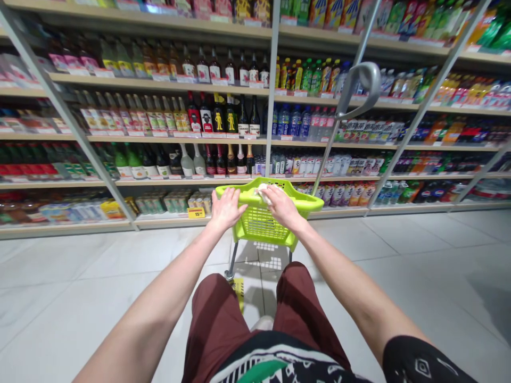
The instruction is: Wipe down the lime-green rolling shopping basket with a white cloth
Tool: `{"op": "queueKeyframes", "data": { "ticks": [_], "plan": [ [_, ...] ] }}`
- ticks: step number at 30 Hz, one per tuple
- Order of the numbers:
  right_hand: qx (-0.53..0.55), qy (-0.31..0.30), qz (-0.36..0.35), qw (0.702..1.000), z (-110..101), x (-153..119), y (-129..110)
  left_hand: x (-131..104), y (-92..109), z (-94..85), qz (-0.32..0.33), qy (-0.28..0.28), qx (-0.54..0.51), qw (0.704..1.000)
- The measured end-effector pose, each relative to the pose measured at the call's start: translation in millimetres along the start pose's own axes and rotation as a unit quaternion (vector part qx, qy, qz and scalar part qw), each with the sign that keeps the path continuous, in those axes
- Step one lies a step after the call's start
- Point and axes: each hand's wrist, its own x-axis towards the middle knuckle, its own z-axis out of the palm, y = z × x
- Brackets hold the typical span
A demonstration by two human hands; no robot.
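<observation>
A lime-green basket cart stands in front of me on grey legs, its handle pole rising to the right. My left hand lies on the left part of its near rim, thumb apart from the fingers. On the same rim, nearer the middle, my right hand presses a crumpled white cloth or tissue against the plastic. The fingertips of my right hand partly cover the cloth.
Behind the cart, shelves hold many bottles, cans and cartons. The grey handle stands up at the right. Below are a tiled floor, a yellow floor marking and my knees. A yellow price sign hangs at the bottom shelf.
</observation>
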Motion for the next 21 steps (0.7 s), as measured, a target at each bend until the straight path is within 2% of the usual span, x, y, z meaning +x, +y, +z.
{"op": "queueKeyframes", "data": {
  "ticks": [4,7,11,14,18,21],
  "plan": [
    [-0.001,0.030,0.050,0.998,-11,-16,7,-3,1,-0.8,0.011,0.031,0.006,0.999],
    [0.002,0.019,0.030,0.999,-1,-12,2,-4,8,-6.1,0.008,0.039,0.013,0.999],
    [0.001,0.000,0.000,1.000,14,0,-3,-3,17,-14.5,0.003,0.021,0.020,1.000],
    [-0.005,0.003,-0.005,1.000,12,1,5,-1,22,-18.7,0.003,0.010,0.020,1.000],
    [-0.011,0.035,0.029,0.999,0,-6,20,-2,22,-15.3,0.000,0.009,-0.007,1.000],
    [-0.004,0.049,0.057,0.997,-2,-4,17,-5,19,-7.7,0.012,0.015,-0.033,0.999]
  ]
}}
